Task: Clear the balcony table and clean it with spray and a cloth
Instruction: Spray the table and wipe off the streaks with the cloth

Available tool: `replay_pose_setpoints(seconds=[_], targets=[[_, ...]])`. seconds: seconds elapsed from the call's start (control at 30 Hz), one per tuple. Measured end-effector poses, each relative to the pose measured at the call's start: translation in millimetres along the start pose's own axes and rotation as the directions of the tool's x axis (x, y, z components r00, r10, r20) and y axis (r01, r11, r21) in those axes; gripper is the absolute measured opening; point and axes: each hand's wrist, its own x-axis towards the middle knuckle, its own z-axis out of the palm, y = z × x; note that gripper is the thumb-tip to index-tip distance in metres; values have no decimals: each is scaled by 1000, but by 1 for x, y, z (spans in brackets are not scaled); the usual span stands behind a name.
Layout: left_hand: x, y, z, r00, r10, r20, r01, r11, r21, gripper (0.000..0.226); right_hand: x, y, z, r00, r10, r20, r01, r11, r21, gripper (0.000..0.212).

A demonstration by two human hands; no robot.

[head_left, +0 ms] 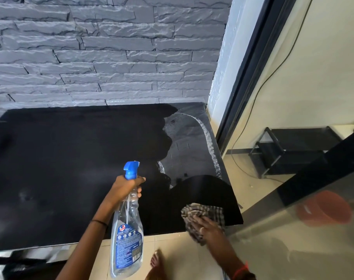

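While the left grip curls round the spray bottle, the right grip presses, seemingly flat, the checked cloth at five o'clock on the bench; overhanging the edge, it could slip off.

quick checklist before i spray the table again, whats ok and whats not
1. Table cleared: ok. The black table bears only the cloth.
2. Grip on the bottle: ok. The left hand holds the spray bottle at its neck.
3. Aim: ok. The blue nozzle is above the table and points away from the person.
4. Finger on the trigger: cannot tell.
5. Cloth ready: ok. The right hand rests flat on the checked cloth at the near right edge.
6. Surface clean: not ok. A whitish streak arcs across the far right corner.
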Motion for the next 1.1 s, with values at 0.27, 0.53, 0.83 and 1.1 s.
replay_pose_setpoints(seconds=[0.27, 0.53, 0.83, 1.1], targets=[[10, 12, 0, 1000, 20, 13, -21, 1000, 11, 15, 61, 56, -77, 969, 152, -196, -147, 988, 37, 59], [31, 23, 0, 1000, 22, 10, -22, 1000, 8, 12, 128, -48, -37, 981, -93, -169, 83, 994, -65, 70], [67, 32, 5, 1000, 5, 31, -4, 1000, -22, 12, 56, -1, -15, 980, -197, 24, 198, 961, -194, 53], [96, 51, -6, 1000, 22, 22, -21, 999, -31, 12, 104, 82, -73, 983, 95, -159, -97, 995, -4, 53]])
